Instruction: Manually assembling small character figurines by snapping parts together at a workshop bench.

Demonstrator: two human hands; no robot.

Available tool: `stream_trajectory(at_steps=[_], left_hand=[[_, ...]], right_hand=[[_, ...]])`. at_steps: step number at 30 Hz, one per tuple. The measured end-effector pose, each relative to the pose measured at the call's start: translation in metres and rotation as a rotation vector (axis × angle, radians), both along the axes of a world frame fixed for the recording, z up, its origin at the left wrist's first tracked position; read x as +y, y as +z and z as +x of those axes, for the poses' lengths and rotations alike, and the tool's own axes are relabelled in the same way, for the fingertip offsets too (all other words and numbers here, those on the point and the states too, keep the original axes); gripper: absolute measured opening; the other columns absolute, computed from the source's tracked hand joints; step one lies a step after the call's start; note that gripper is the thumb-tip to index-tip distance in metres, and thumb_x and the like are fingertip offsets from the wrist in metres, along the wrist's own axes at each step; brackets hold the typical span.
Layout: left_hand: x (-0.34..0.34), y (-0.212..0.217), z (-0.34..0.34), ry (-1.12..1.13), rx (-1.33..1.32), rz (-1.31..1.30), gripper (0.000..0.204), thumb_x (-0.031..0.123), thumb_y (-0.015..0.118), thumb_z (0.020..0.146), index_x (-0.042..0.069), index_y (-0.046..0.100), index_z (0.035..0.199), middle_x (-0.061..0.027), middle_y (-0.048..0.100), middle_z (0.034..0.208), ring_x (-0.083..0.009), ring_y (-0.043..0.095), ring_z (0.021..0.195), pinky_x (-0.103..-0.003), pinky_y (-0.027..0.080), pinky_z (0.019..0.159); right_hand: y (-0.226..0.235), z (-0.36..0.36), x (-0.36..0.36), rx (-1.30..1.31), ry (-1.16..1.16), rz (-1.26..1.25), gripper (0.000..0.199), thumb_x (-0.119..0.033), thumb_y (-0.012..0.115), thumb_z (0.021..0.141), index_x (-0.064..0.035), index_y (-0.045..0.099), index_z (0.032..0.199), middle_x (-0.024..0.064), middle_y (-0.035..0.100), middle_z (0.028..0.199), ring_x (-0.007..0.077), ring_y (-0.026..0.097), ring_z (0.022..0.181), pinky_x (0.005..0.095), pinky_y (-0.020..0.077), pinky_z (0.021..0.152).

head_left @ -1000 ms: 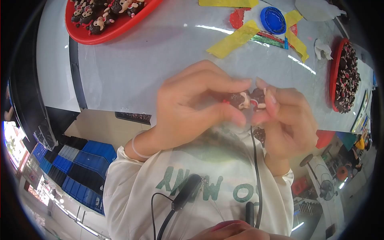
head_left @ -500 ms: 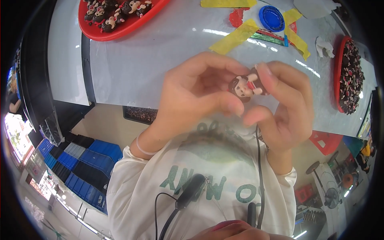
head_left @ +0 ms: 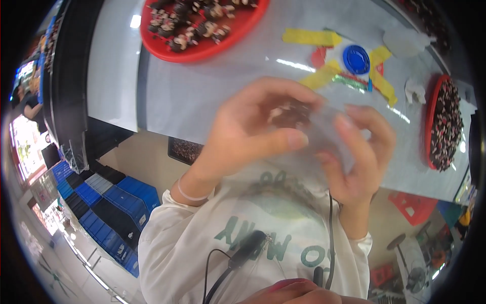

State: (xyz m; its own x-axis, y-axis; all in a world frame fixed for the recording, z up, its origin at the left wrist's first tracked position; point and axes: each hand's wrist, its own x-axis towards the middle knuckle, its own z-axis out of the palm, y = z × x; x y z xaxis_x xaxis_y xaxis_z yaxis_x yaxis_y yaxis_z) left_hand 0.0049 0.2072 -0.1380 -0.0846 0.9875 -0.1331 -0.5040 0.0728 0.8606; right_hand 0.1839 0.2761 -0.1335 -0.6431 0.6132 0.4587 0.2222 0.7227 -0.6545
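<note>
In front of my chest, above the grey table (head_left: 177,101), my left hand (head_left: 238,131) is curled around a small brown doll figurine (head_left: 291,115) with pale parts. The figurine is blurred, and the fingers partly cover it. To its right, my right hand (head_left: 359,157) is apart from the figurine, fingers bent and spread, with nothing visible between them. Beyond the hands lies a shallow blue dish (head_left: 356,60), among strips of yellow tape (head_left: 311,37) stuck to the table.
A red tray (head_left: 174,55) of similar figurines is at the far left. Another red tray (head_left: 430,129), heaped with small brown-and-pink pieces, stands at the right. Crumpled white tissue (head_left: 415,91) lies near it. Blue crates (head_left: 119,202) are stacked below left; a red stool (head_left: 412,207) is below right.
The right hand has let go of the figurine and moved slightly away. The figurine has turned and sits deeper in the left hand. The whole view has shifted a little.
</note>
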Motion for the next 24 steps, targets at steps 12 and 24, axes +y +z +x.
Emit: stream_trajectory(at_steps=[12, 24], left_hand=[[0.057, 0.058, -0.098, 0.289, 1.810, 0.080, 0.022, 0.012, 0.062, 0.077, 0.002, 0.059, 0.096, -0.0122, 0.058, 0.102, -0.0307, 0.058, 0.089, -0.035, 0.044, 0.078], [0.276, 0.048, -0.042, -0.173, 1.599, 0.248, 0.029, 0.013, 0.057, 0.080, 0.010, 0.056, 0.109, -0.0162, 0.059, 0.102, -0.0313, 0.056, 0.093, -0.036, 0.044, 0.083]], right_hand=[[0.009, 0.037, 0.006, 0.029, -0.207, -0.001, 0.038, 0.011, 0.063, 0.062, -0.0033, 0.065, 0.096, 0.0130, 0.058, 0.095, 0.0229, 0.055, 0.078, 0.0293, 0.0467, 0.064], [0.014, 0.076, 0.016, 0.032, -0.264, 0.014, 0.034, 0.010, 0.060, 0.060, -0.0022, 0.065, 0.091, 0.0124, 0.059, 0.088, 0.0237, 0.057, 0.073, 0.0306, 0.0458, 0.062]])
